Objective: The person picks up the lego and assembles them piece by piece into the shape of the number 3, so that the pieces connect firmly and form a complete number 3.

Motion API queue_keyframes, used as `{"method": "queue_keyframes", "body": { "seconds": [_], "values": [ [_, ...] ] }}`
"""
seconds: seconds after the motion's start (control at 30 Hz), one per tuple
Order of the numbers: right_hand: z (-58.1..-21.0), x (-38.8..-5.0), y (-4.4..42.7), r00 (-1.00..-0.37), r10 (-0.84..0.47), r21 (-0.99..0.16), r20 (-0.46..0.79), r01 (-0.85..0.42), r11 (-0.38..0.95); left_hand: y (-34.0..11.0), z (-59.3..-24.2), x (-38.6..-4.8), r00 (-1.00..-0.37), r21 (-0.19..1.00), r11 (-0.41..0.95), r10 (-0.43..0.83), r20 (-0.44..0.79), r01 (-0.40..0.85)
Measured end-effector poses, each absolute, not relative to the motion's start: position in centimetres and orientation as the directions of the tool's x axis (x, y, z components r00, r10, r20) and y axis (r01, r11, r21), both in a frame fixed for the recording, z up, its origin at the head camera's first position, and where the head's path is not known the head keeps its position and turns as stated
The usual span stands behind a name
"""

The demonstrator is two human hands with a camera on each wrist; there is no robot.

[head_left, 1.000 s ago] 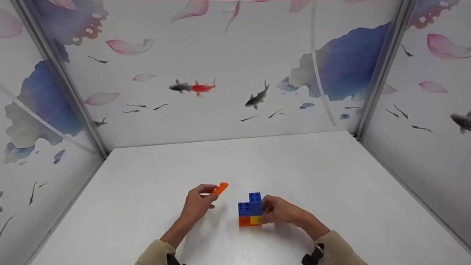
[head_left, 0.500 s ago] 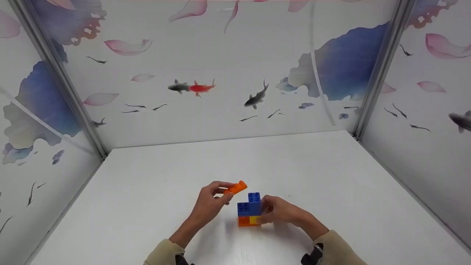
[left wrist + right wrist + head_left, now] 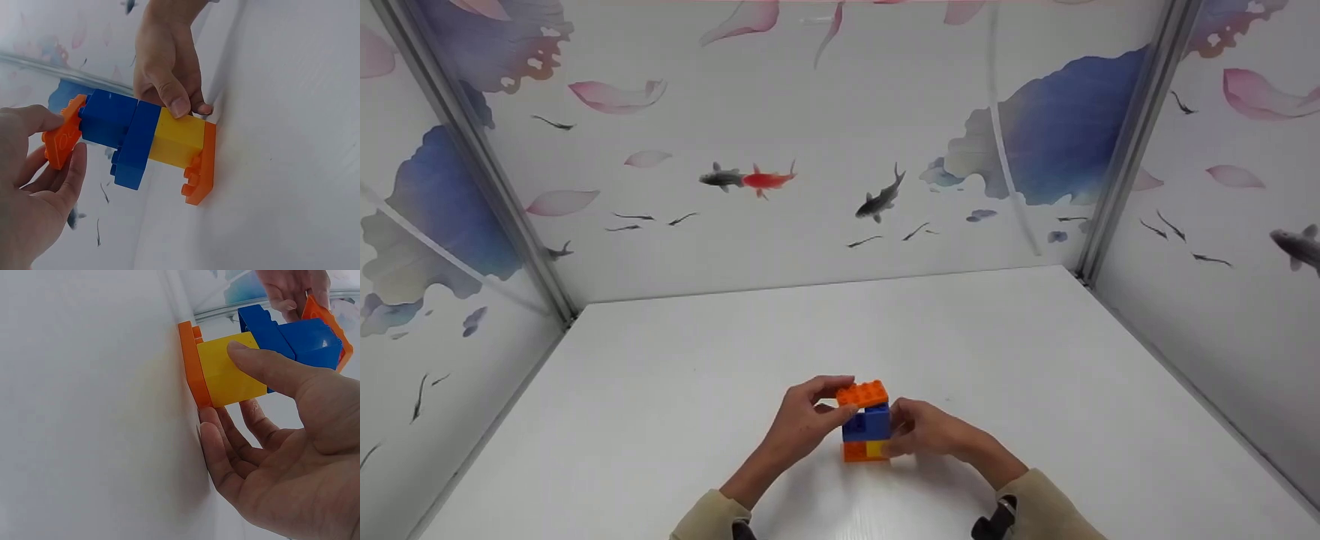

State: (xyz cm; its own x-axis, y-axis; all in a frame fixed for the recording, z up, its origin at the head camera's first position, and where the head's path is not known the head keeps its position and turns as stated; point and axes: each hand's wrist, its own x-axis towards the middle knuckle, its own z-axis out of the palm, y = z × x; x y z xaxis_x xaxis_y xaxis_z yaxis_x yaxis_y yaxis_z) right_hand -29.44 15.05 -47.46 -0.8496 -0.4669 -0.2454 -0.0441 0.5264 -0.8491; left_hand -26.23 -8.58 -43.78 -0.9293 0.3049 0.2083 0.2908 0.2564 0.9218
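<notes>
My left hand [image 3: 806, 424] pinches a flat orange brick [image 3: 63, 135] between thumb and fingers. It holds the brick tilted against the studs of the upper blue brick [image 3: 109, 117], and a gap shows along one side. Below that comes a longer blue brick [image 3: 136, 147], then a yellow brick [image 3: 228, 374]. A flat orange base brick [image 3: 203, 169] stands on the table under the yellow one, some of its studs bare. On the stack's right side, my right hand [image 3: 934, 431] grips the yellow brick, its thumb on one face and fingers on the opposite side.
The white table [image 3: 675, 375] spreads around the stack. Behind it rises a white back wall [image 3: 780, 247] printed with fish and petals, and side panels [image 3: 1200, 300] stand left and right with metal posts at the corners.
My left hand has moved right with the flat orange brick, from left of the stack to over its top blue brick, and has turned it studs up. My right hand has stayed at the stack.
</notes>
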Motion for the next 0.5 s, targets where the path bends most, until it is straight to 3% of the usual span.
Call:
{"method": "queue_keyframes", "body": {
  "seconds": [0.5],
  "values": [
    [-47.60,-29.38,15.04,-0.849,-0.480,-0.856,-0.221,-0.067,0.512,-9.05,-43.81,-27.10,-0.921,0.916,0.288,0.351,0.170,0.279]
  ]
}}
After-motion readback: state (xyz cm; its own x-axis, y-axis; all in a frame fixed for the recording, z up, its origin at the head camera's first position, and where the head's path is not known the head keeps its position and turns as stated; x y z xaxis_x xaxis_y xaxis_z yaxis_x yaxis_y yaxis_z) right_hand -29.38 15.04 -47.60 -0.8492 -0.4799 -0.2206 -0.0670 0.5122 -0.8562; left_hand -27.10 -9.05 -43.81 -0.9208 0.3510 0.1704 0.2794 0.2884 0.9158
